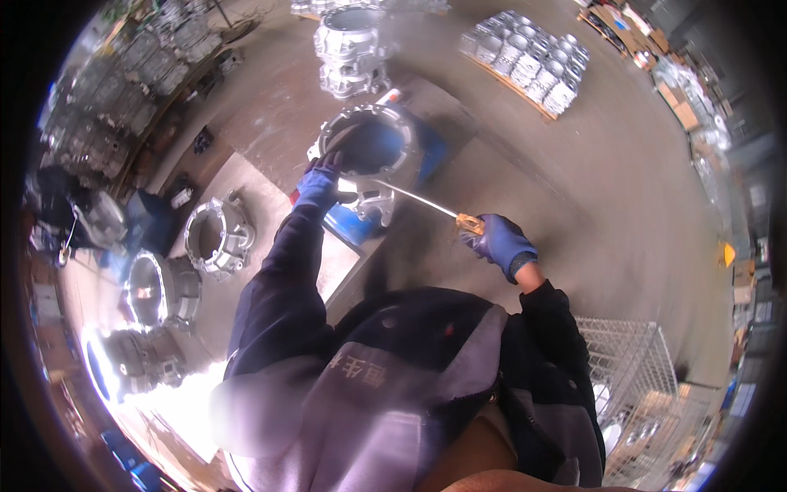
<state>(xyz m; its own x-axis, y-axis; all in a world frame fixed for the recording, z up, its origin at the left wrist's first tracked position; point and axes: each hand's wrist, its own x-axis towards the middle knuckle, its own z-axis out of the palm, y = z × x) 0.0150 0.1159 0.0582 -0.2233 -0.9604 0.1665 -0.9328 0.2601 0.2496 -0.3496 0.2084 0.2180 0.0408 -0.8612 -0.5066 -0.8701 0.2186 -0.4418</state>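
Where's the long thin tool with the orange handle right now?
In the head view, right of centre: the right hand grips the tool, its tip reaching the round metal housing steadied by the left hand.

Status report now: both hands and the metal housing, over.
Left hand on rim of round metal housing. Right hand grips long thin tool, tip at housing. Nothing in the way.

A steel workbench [246, 176] carries four ring-shaped metal castings [217, 236], one [369, 143] on a blue stand [348, 225].
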